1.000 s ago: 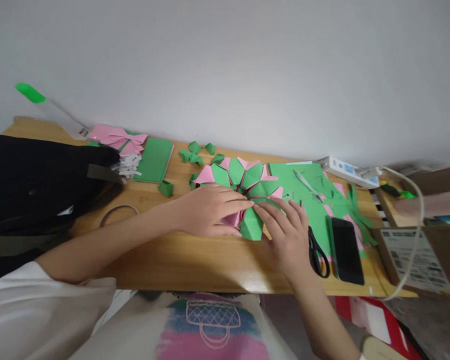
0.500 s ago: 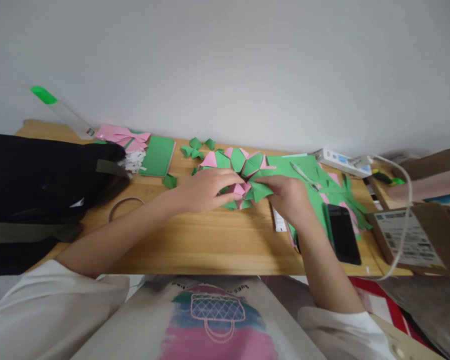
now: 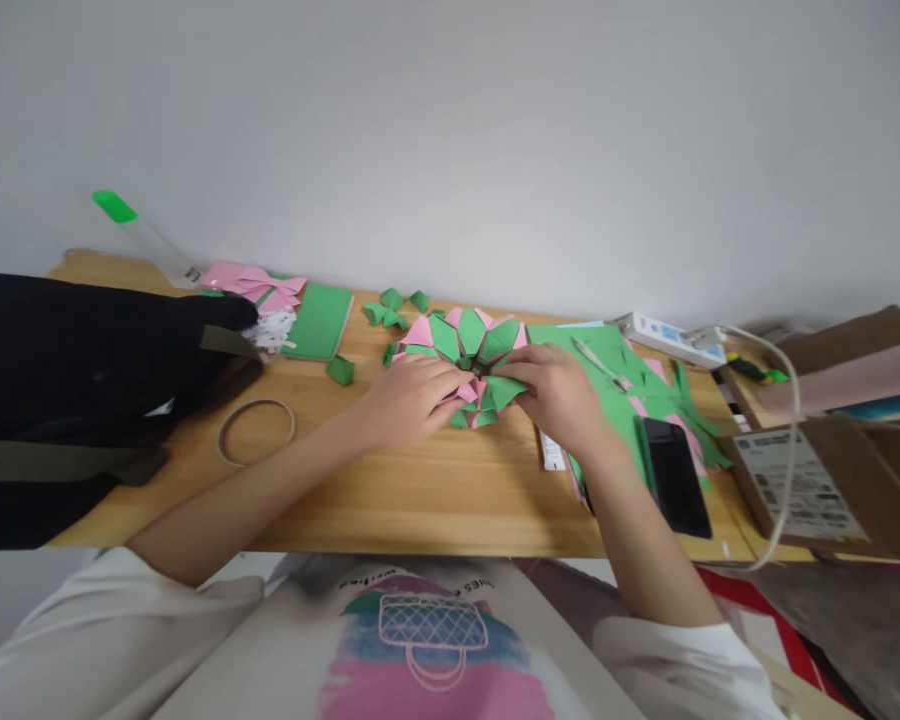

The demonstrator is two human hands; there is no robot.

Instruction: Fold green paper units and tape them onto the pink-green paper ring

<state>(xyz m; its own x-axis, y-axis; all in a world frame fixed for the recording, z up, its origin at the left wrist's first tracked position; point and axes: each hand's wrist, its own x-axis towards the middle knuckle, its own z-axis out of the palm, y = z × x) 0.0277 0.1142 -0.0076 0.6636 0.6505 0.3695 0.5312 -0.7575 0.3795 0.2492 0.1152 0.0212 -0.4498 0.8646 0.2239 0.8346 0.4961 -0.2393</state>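
The left arm (image 3: 255,495) and right arm (image 3: 630,530) are slanting in from near left and near right. The left hand (image 3: 409,400) is pointing bent fingers rightward; the right hand (image 3: 562,398) is curling its fingers leftward, fingertips nearly meeting.

Plain wall (image 3: 450,140) is filling the upper view, pale grey and smooth. Soft light is spreading over it, brightening around the lower middle and dimming toward the upper left. Light-wood worktop (image 3: 420,500) is running lengthwise along the wall, its grain streaking side to side, its front edge crossing nearly straight. At the right end, a brown cardboard box (image 3: 881,485) is showing a white printed label (image 3: 802,480). Below, a dark grey surface (image 3: 847,610) is blurring too much to be told as floor or cloth. Under the worktop's left front, a pale patch (image 3: 15,580) is showing
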